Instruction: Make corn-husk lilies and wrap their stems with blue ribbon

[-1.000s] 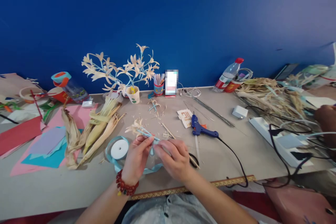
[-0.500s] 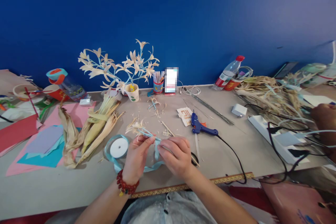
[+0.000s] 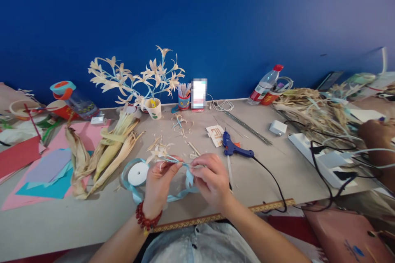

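My left hand (image 3: 159,183), with a red bead bracelet at the wrist, pinches a thin stem wrapped in light blue ribbon with a pale husk flower (image 3: 159,153) at its far end. My right hand (image 3: 210,178) is closed on the light blue ribbon (image 3: 189,179) where it meets the stem. The ribbon loops down onto the table and back to a white ribbon spool (image 3: 138,173) just left of my left hand. Both hands hover over the near part of the grey table (image 3: 77,222).
Dried corn husks (image 3: 105,152) and coloured paper sheets (image 3: 49,168) lie at left. A husk flower tree in a cup (image 3: 153,109) stands at the back. A blue glue gun (image 3: 236,150) with a black cord lies right of my hands. Another person's hand (image 3: 375,131) works at right.
Both hands have lifted slightly and turned the stem. The ribbon loop under my right hand has shifted. The view has drifted a little to the right.
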The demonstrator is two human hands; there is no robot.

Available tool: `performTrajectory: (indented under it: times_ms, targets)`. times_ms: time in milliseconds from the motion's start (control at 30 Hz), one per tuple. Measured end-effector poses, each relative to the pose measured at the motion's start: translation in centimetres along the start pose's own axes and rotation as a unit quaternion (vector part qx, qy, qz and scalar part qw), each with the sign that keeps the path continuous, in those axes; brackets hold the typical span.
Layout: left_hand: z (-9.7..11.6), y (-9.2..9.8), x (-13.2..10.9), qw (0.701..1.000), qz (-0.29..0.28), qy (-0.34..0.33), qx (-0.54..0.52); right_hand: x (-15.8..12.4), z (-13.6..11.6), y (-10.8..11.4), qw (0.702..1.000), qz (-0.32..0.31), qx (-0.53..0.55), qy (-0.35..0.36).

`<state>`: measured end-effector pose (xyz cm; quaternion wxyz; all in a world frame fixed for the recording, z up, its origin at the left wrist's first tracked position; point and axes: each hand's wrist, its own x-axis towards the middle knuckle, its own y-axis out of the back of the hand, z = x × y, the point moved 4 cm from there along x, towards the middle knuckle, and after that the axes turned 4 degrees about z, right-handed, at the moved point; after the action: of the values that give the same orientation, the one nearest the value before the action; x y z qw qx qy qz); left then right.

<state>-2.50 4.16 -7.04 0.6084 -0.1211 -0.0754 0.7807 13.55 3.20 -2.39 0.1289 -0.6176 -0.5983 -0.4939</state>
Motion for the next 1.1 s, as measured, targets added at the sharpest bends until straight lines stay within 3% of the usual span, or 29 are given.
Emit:
performTrajectory:
  times_ms: [167, 367, 433, 567, 767, 900, 1100]
  targets:
    - [0.6, -0.2, 0.0, 1.0, -0.025, -0.01, 0.013, 0.5, 1.0, 0.1, 0.987, -0.039, 0.125, -0.095]
    - [1.1, -0.5, 0.0, 0.997, -0.069, 0.0, 0.019, 0.6, 2.5, -0.2, 0.929, -0.097, 0.245, -0.259]
    - [1.3, -0.6, -0.1, 0.996, -0.087, -0.004, 0.027, 0.4, 3.0, -0.4, 0.893, -0.111, 0.297, -0.32]
    - [1.4, -0.9, -0.2, 0.993, -0.119, 0.008, 0.012, -0.2, 3.6, -1.2, 0.777, -0.153, 0.412, -0.451]
    - [1.9, -1.7, -0.4, 0.979, -0.196, 0.045, -0.019, -0.5, 3.2, -1.6, 0.657, -0.205, 0.494, -0.531]
    - [2.1, -1.9, -0.4, 0.972, -0.226, 0.059, -0.027, -1.1, 3.0, -1.9, 0.597, -0.205, 0.534, -0.563]
    - [2.0, -1.7, -0.3, 0.971, -0.228, 0.07, -0.017, -1.4, 2.6, -2.6, 0.545, -0.215, 0.596, -0.549]
